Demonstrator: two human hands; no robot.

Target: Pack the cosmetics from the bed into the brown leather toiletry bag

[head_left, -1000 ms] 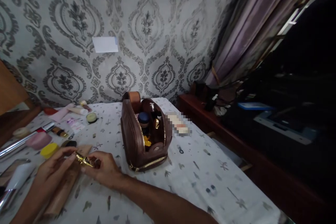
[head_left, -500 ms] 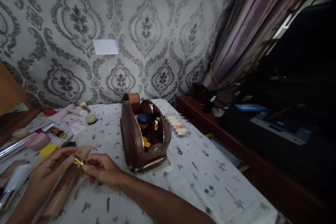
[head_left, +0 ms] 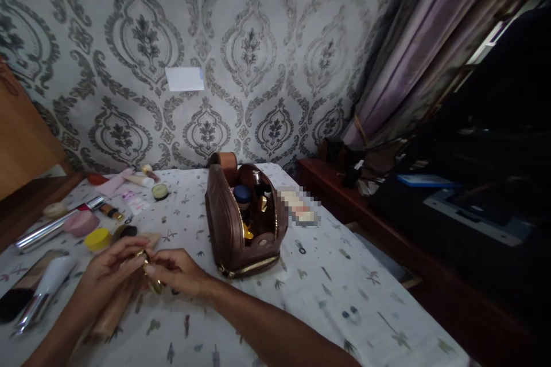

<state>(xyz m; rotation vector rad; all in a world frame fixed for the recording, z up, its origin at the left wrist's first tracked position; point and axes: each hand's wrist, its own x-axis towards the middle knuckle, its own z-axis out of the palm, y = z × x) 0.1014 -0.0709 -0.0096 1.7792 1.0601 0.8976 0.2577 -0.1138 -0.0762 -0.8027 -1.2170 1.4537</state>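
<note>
My left hand (head_left: pixel 118 264) and my right hand (head_left: pixel 178 272) meet at the lower left, above the table. Between their fingertips is a small shiny gold item (head_left: pixel 154 282), partly covered by the fingers; its kind is unclear. Both hands are closed on it. A long beige tube-like item (head_left: pixel 109 315) lies under the left hand. To the right of my hands stands a brown makeup bag (head_left: pixel 224 235), unzipped and open at the top. Inside it show a dark blue-lidded jar (head_left: pixel 241 195) and yellow and gold pieces.
Left on the patterned white cloth (head_left: pixel 327 321) lie a yellow lid (head_left: pixel 98 238), a pink round item (head_left: pixel 81 222), a silver tube (head_left: pixel 45 233), a white-headed brush-like item (head_left: pixel 54 275) and a small green-topped jar (head_left: pixel 159 191). A blurred-out item (head_left: pixel 299 206) lies right of the bag.
The view has turned slightly left, so everything sits further right. The gold item has been tilted more upright between my fingers; both hands still hold it.
</note>
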